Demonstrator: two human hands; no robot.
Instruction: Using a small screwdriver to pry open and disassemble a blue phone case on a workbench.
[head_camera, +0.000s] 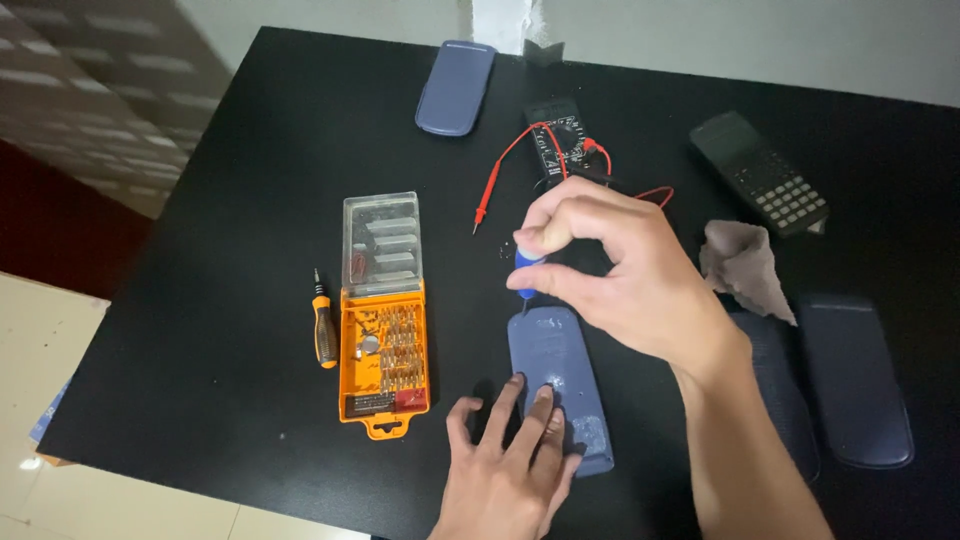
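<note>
A black table (240, 200) carries everything here. Farthest left lies a small screwdriver (322, 325) with an orange and black handle, just beside an open orange bit case (385, 365) whose clear lid (382, 243) is folded back away from the person.

Right of the case, the left hand (505, 470) rests with its fingers spread flat, the fingertips pressing down on the near end of a blue-grey device back (558, 385) that lies flat on the table, long side running away from the person. It grips nothing; it only holds the device down.

Above the far end of that device, the right hand (615, 275) is curled closed around a blue-handled tool (526, 270), pinched between thumb and fingers, its tip pointing down at the device's top edge. The hand hides most of the tool.

Behind the right hand sit a black meter (556, 140) with red leads (500, 170) trailing left, and further back a blue-grey cover (456, 87). To the right are a dark calculator (760, 172), a crumpled grey cloth (745, 265), and two dark covers (855, 380), the nearer one partly hidden by the right forearm.
</note>
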